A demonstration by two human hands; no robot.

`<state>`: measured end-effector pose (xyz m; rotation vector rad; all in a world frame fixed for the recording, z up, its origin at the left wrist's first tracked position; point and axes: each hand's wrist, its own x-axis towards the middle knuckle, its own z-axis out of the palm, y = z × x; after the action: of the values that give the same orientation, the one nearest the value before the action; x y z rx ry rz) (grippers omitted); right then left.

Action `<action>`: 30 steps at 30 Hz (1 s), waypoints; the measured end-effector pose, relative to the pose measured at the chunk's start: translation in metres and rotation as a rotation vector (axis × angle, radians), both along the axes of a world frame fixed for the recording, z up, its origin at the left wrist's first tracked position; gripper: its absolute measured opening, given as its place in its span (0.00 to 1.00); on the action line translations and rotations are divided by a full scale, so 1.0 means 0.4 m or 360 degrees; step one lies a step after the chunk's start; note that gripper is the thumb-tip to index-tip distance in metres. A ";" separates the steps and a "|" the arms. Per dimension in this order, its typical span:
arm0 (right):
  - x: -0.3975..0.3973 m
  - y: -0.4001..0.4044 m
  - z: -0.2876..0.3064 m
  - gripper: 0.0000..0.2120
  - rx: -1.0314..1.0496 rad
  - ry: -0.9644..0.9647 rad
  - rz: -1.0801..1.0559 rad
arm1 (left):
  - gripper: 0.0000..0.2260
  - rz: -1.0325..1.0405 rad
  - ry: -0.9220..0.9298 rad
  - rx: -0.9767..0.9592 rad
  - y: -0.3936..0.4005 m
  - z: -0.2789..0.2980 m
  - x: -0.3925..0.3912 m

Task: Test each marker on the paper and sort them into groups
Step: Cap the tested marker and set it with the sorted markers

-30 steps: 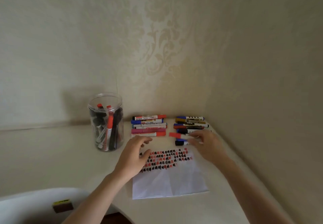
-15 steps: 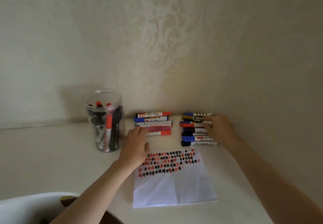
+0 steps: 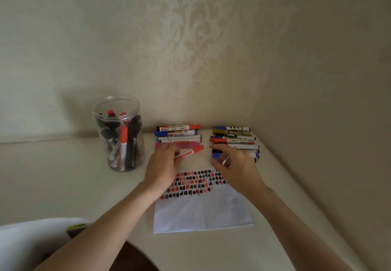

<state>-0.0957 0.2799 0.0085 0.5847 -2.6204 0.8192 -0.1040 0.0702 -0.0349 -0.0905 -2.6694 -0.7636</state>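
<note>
A white paper (image 3: 201, 211) lies on the cream table (image 3: 63, 175), its top part covered with rows of red and black test marks. Behind it lie two groups of markers: a left group (image 3: 177, 135) and a right group (image 3: 232, 137). My left hand (image 3: 163, 165) grips a red-capped marker (image 3: 191, 151) at the front of the left group, tilted up to the right. My right hand (image 3: 237, 167) hovers with curled fingers over the front markers of the right group. Whether it holds one is hidden.
A clear plastic jar (image 3: 118, 135) with several more markers stands at the left of the groups. Walls close off the table at the back and the right. A white curved object (image 3: 31, 241) sits at the lower left.
My right hand has drawn back from the rear of the right group to its front. My left hand has taken hold of the red-capped marker and tilted it.
</note>
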 end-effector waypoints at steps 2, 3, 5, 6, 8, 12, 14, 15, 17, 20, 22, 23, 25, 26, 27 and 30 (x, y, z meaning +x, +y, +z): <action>0.015 -0.009 -0.002 0.21 0.0054 0.0038 0.0047 | 0.08 -0.0049 -0.0099 0.0307 0.031 0.034 0.028; 0.020 -0.014 -0.006 0.23 0.0107 0.0077 0.0051 | 0.09 -0.0063 -0.0154 0.0422 0.049 0.051 0.042; 0.030 -0.028 -0.015 0.23 0.0179 0.0202 0.0021 | 0.12 -0.0109 -0.0222 0.0611 0.079 0.080 0.073; 0.033 -0.032 -0.020 0.22 0.0187 0.0287 0.0013 | 0.12 -0.0132 -0.0251 0.0692 0.089 0.089 0.089; 0.037 -0.032 -0.030 0.17 0.0187 0.0476 0.0009 | 0.14 -0.0204 -0.0357 0.0866 0.097 0.099 0.117; 0.057 -0.015 -0.032 0.06 0.0003 0.0367 -0.0065 | 0.18 -0.0436 -0.0483 0.1235 0.081 0.102 0.153; 0.076 -0.011 -0.025 0.02 -0.0584 -0.0179 -0.0131 | 0.11 -0.0420 -0.0293 0.0964 0.062 0.088 0.155; 0.089 -0.012 -0.021 0.03 -0.0896 -0.0490 -0.0158 | 0.09 -0.0428 -0.0208 0.0792 0.055 0.082 0.157; 0.115 -0.016 -0.015 0.04 -0.1314 -0.0945 -0.0140 | 0.11 -0.0530 -0.0142 0.0533 0.050 0.068 0.160; 0.147 -0.037 -0.009 0.07 -0.1453 -0.1169 -0.0006 | 0.12 -0.0734 -0.0167 0.0316 0.065 0.051 0.174; 0.157 -0.049 -0.006 0.08 -0.1485 -0.1176 0.0008 | 0.09 -0.0759 -0.0157 0.0296 0.073 0.044 0.179; 0.159 -0.053 -0.005 0.08 -0.1487 -0.1166 -0.0001 | 0.08 -0.0749 -0.0162 0.0315 0.073 0.042 0.180; 0.162 -0.059 -0.006 0.09 -0.1471 -0.1158 -0.0009 | 0.08 -0.0719 -0.0173 0.0319 0.068 0.037 0.180; 0.162 -0.061 -0.008 0.11 -0.1484 -0.1167 -0.0014 | 0.08 -0.0714 -0.0170 0.0301 0.064 0.034 0.181; 0.162 -0.062 -0.009 0.13 -0.1499 -0.1176 -0.0021 | 0.08 -0.0717 -0.0168 0.0289 0.060 0.031 0.182; 0.171 -0.068 -0.013 0.15 -0.1439 -0.1135 0.0002 | 0.07 -0.0761 -0.0174 0.0354 0.050 0.031 0.192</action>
<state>-0.0273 0.2525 0.0034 0.0154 -2.3405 2.3375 -0.0271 0.0903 -0.0224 -0.6632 -2.6696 -1.2356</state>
